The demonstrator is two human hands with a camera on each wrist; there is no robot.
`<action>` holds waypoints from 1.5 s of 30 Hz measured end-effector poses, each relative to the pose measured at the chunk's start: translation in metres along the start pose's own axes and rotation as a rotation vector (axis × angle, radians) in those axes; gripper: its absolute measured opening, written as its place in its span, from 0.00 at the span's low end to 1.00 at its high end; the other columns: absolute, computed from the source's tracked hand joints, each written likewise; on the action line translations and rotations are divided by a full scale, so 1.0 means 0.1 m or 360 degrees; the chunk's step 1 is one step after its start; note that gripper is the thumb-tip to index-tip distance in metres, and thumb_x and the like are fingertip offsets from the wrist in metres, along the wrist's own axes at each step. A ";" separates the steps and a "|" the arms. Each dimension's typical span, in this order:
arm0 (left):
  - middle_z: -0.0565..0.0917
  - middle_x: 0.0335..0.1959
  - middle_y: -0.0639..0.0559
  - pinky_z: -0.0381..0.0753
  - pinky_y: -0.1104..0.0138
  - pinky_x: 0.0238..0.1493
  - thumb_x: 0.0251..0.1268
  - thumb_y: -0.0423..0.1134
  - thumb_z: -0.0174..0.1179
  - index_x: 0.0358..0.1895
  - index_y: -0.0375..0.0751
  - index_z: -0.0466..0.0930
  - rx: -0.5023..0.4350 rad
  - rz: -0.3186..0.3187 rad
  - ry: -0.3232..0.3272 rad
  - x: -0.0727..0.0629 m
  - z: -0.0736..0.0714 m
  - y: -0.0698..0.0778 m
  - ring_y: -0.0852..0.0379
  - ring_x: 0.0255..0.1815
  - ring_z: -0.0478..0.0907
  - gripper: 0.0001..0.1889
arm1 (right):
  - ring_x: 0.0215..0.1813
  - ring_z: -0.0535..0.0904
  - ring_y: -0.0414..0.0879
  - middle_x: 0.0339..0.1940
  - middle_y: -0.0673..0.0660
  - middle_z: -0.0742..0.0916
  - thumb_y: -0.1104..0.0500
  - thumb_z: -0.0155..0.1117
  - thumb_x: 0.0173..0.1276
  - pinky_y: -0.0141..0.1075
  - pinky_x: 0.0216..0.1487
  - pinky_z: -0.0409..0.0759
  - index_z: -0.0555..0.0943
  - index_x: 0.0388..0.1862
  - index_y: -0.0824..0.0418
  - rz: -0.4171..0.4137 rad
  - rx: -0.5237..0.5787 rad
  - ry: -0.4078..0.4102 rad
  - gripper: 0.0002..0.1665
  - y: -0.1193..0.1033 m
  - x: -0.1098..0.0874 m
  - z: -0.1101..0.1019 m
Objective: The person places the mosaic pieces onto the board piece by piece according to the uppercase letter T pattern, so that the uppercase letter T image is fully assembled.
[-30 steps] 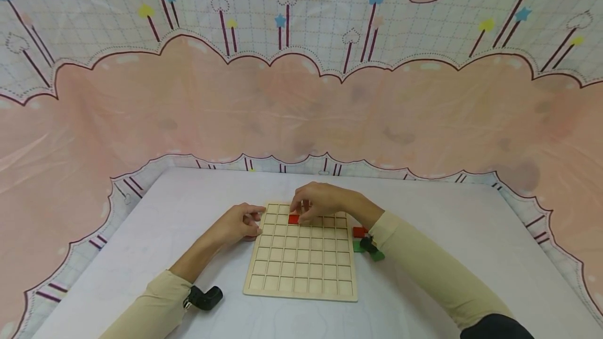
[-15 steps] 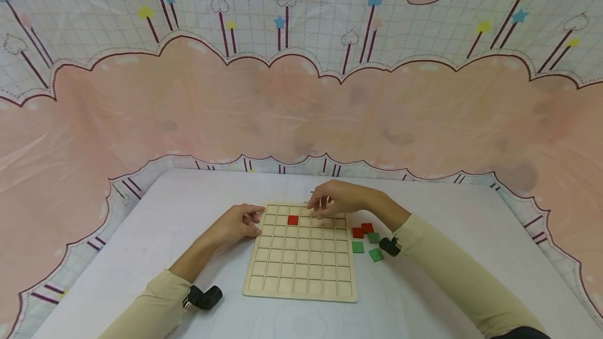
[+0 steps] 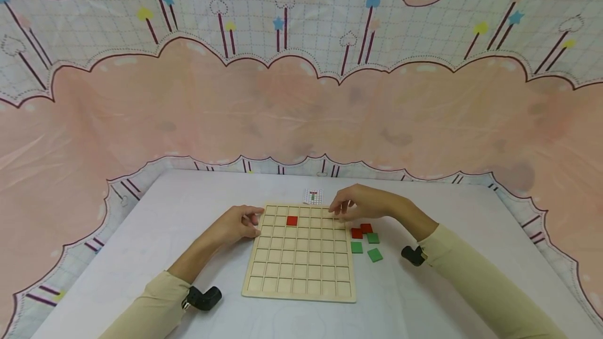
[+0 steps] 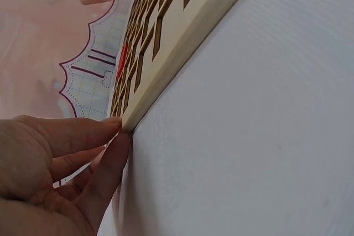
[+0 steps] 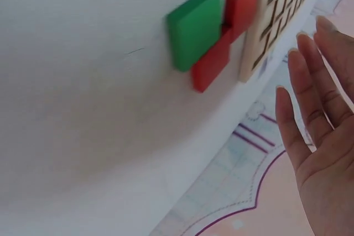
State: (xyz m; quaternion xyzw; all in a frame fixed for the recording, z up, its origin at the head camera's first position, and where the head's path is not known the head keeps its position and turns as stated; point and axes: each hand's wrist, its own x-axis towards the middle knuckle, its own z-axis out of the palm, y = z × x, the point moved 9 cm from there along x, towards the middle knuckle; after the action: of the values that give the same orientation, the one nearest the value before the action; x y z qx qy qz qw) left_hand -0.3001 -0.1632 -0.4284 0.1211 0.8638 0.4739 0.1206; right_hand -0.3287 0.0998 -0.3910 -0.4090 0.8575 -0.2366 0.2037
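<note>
A wooden grid board lies on the white table, with one red square tile in a cell of its second row from the far side. My left hand touches the board's far left edge; thumb and forefinger meet the rim in the left wrist view. Above the board's far right corner my right hand hovers with relaxed fingers, holding nothing. Beside the board's right edge lie two red tiles and three green tiles; in the right wrist view a green tile sits against the red ones.
A small printed card with a coloured pattern on a grid lies just beyond the board's far edge. The white table extends around the board. A patterned pink and white cloth hangs behind it.
My right hand has let go of the red tile on the board and moved right, uncovering the card and the loose tiles. My left hand has stayed at the board's edge.
</note>
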 end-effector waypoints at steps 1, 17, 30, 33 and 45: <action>0.76 0.38 0.43 0.74 0.72 0.28 0.55 0.20 0.67 0.66 0.21 0.72 -0.0014 -0.0008 0.0000 0.00 0.00 0.00 0.57 0.33 0.71 0.31 | 0.47 0.81 0.40 0.45 0.45 0.87 0.60 0.68 0.71 0.39 0.60 0.81 0.86 0.57 0.56 0.0008 -0.0001 0.0004 0.16 0.02 -0.03 0.00; 0.76 0.41 0.40 0.74 0.74 0.28 0.55 0.20 0.66 0.66 0.19 0.71 -0.0072 0.0007 -0.0003 -0.04 0.02 0.02 0.55 0.34 0.70 0.32 | 0.48 0.80 0.41 0.46 0.44 0.87 0.59 0.68 0.70 0.43 0.60 0.81 0.87 0.55 0.52 0.0159 0.0037 0.0065 0.15 0.28 -0.39 0.02; 0.76 0.40 0.42 0.76 0.74 0.30 0.55 0.21 0.67 0.66 0.21 0.72 -0.0086 -0.0017 0.0004 -0.04 0.02 -0.01 0.55 0.35 0.71 0.31 | 0.52 0.79 0.42 0.46 0.42 0.86 0.63 0.67 0.70 0.43 0.60 0.81 0.87 0.54 0.48 0.0231 0.0044 0.0085 0.16 0.40 -0.57 0.07; 0.76 0.40 0.43 0.76 0.74 0.30 0.55 0.20 0.67 0.66 0.22 0.72 -0.0092 -0.0035 0.0013 -0.03 0.01 -0.03 0.55 0.35 0.71 0.31 | 0.52 0.79 0.41 0.46 0.42 0.85 0.65 0.65 0.70 0.43 0.60 0.81 0.87 0.53 0.48 0.0235 0.0031 0.0091 0.17 0.42 -0.59 0.09; 0.75 0.40 0.42 0.76 0.74 0.30 0.55 0.20 0.67 0.66 0.20 0.72 -0.0111 -0.0008 0.0002 -0.04 0.02 -0.01 0.55 0.35 0.71 0.31 | 0.51 0.79 0.43 0.46 0.45 0.85 0.67 0.65 0.70 0.45 0.61 0.82 0.88 0.55 0.50 0.0150 0.0034 0.0097 0.19 0.47 -0.64 0.12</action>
State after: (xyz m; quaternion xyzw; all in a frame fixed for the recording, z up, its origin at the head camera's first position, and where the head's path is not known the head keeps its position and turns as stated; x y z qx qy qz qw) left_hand -0.2957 -0.1640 -0.4299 0.1144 0.8471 0.5036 0.1256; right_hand -0.3133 0.1740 -0.4173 -0.3587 0.8789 -0.2483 0.1929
